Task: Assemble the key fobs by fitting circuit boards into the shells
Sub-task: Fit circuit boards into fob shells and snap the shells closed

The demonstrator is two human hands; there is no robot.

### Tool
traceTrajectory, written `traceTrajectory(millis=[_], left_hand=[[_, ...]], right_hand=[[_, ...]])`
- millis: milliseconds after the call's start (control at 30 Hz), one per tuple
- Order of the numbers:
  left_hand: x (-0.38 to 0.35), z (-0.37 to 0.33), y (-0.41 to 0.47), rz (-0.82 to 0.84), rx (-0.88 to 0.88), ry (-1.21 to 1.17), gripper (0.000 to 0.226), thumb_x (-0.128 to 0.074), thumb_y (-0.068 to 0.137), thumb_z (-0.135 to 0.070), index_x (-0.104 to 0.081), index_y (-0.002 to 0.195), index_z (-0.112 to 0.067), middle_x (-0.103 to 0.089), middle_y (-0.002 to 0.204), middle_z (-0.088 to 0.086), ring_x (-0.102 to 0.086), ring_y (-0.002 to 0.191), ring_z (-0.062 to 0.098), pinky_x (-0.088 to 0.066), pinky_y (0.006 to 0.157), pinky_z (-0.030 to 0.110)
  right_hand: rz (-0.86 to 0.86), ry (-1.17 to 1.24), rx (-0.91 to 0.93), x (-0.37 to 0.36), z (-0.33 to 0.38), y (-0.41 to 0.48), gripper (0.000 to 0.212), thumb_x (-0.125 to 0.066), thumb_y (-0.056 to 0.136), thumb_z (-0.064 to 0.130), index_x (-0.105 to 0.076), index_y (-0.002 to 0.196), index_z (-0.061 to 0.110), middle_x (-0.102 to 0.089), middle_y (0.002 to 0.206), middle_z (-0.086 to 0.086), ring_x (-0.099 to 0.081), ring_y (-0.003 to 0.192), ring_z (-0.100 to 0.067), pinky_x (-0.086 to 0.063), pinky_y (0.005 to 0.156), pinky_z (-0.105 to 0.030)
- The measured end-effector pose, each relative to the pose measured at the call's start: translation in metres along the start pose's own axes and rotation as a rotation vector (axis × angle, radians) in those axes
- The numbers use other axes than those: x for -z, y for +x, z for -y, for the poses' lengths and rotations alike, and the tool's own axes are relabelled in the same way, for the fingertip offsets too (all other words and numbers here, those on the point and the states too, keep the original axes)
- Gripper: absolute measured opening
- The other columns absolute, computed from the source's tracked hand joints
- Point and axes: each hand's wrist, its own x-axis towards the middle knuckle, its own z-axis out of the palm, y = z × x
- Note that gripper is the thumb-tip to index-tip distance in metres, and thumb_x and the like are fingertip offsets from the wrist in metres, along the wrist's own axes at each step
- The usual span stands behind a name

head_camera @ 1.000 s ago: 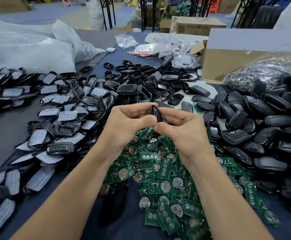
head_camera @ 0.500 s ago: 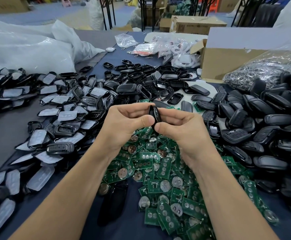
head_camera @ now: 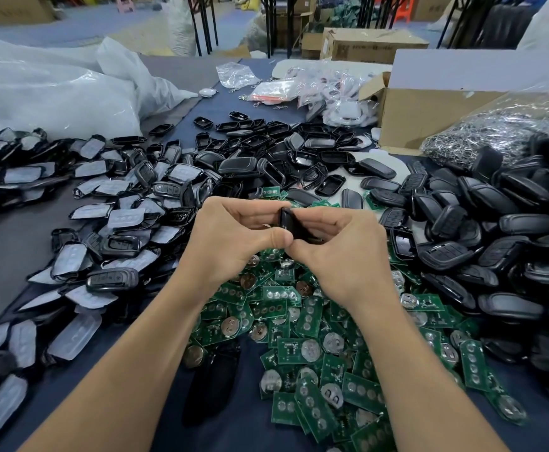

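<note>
No legible text (box label (head_camera: 343, 53) blurred)

Circuit boards (head_camera: 302, 360) front-ctr on table (head_camera: 247, 419), shell pile L (head_camera: 116, 246), shell pile R (head_camera: 495, 230), box (head_camera: 429, 119) behind R pile.

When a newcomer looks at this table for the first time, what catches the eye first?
Probably the two hands at the centre: the left hand and the right hand together pinch one black shell above a heap of green circuit boards. Piles of dark shells fill the right side, and shells with pale film cover the left.
</note>
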Motion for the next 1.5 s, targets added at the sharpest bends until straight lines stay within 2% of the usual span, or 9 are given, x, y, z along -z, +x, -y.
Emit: traceTrajectory(millis=[200, 333, 533, 700, 867, 1067, 1233, 1400, 1500], left_hand=[[-0.010, -0.001, -0.002, -0.115, 0.083, 0.076, 0.017, -0.082, 0.088, -0.010, -0.086, 0.090, -0.026, -0.082, 0.085, 0.004, -0.078, 0.077, 0.020, -0.063, 0.064, 0.027], [-0.015, 0.000, -0.002, -0.178, 0.140, 0.069, 0.031, -0.077, 0.091, -0.004, -0.085, 0.076, -0.030, -0.080, 0.078, 0.005, -0.077, 0.070, 0.018, -0.061, 0.062, 0.023], [-0.016, -0.002, -0.002, -0.244, 0.123, 0.056, 0.033, -0.078, 0.087, 0.002, -0.084, 0.073, -0.027, -0.080, 0.076, 0.004, -0.078, 0.071, 0.019, -0.062, 0.062, 0.023], [-0.017, -0.005, -0.004, -0.194, 0.020, 0.070, 0.032, -0.079, 0.089, -0.003, -0.085, 0.080, -0.033, -0.081, 0.081, -0.001, -0.080, 0.078, 0.018, -0.063, 0.068, 0.024], [-0.020, -0.004, -0.005, -0.171, -0.018, 0.124, 0.034, -0.080, 0.090, -0.010, -0.083, 0.083, -0.043, -0.081, 0.084, -0.009, -0.079, 0.083, 0.012, -0.063, 0.073, 0.023], [-0.020, -0.002, -0.011, -0.191, -0.164, 0.359, 0.036, -0.082, 0.086, -0.008, -0.079, 0.093, -0.044, -0.078, 0.091, -0.024, -0.075, 0.090, -0.002, -0.059, 0.085, 0.018], [-0.022, -0.006, -0.008, -0.253, -0.126, 0.150, 0.026, -0.082, 0.082, -0.034, -0.080, 0.107, -0.042, -0.080, 0.103, -0.017, -0.076, 0.099, 0.004, -0.061, 0.086, 0.022], [-0.033, -0.003, -0.008, -0.171, -0.031, 0.167, 0.035, -0.063, 0.091, -0.059, -0.082, 0.094, -0.029, -0.080, 0.087, -0.002, -0.076, 0.084, 0.025, -0.063, 0.079, 0.051], [-0.039, -0.002, -0.009, -0.230, -0.033, 0.113, 0.037, -0.058, 0.098, -0.053, -0.083, 0.090, -0.027, -0.080, 0.082, 0.002, -0.076, 0.079, 0.022, -0.063, 0.070, 0.038]], right_hand=[[-0.123, -0.375, 0.133, -0.014, 0.006, -0.011, 0.050, -0.075, 0.078, 0.006, -0.077, 0.115, 0.041, -0.078, 0.099, 0.016, -0.070, 0.092, -0.008, -0.059, 0.088, -0.030], [-0.124, -0.436, 0.186, -0.020, 0.005, -0.012, 0.052, -0.071, 0.076, 0.002, -0.077, 0.113, 0.038, -0.078, 0.102, 0.012, -0.070, 0.097, -0.015, -0.058, 0.089, -0.038], [-0.083, -0.134, 0.032, -0.011, 0.003, -0.004, 0.034, -0.077, 0.076, 0.011, -0.081, 0.096, 0.039, -0.076, 0.081, 0.021, -0.071, 0.077, -0.002, -0.059, 0.070, -0.023], [-0.094, 0.110, -0.126, -0.004, 0.000, 0.005, 0.017, -0.077, 0.085, 0.009, -0.084, 0.086, 0.026, -0.080, 0.081, 0.008, -0.076, 0.082, -0.014, -0.062, 0.086, -0.045], [-0.093, 0.192, -0.110, -0.004, -0.001, 0.003, 0.019, -0.081, 0.083, 0.004, -0.084, 0.087, 0.023, -0.080, 0.081, 0.006, -0.078, 0.082, -0.013, -0.063, 0.081, -0.035], [-0.042, -0.064, -0.021, -0.003, 0.002, 0.002, 0.036, -0.080, 0.081, 0.003, -0.077, 0.081, 0.039, -0.075, 0.082, 0.027, -0.072, 0.082, 0.010, -0.056, 0.073, -0.009], [-0.085, 0.333, -0.122, -0.003, 0.010, -0.001, 0.022, -0.078, 0.085, -0.001, -0.081, 0.092, 0.019, -0.081, 0.082, 0.002, -0.077, 0.076, -0.009, -0.059, 0.067, -0.019], [-0.058, 0.764, -0.418, -0.013, 0.011, -0.003, 0.016, -0.073, 0.090, 0.001, -0.075, 0.106, 0.004, -0.080, 0.088, -0.008, -0.076, 0.076, -0.018, -0.062, 0.068, -0.027], [-0.044, 0.778, -0.437, -0.017, 0.010, -0.004, 0.020, -0.072, 0.090, -0.001, -0.075, 0.109, 0.003, -0.080, 0.092, -0.012, -0.077, 0.079, -0.018, -0.063, 0.069, -0.027]])
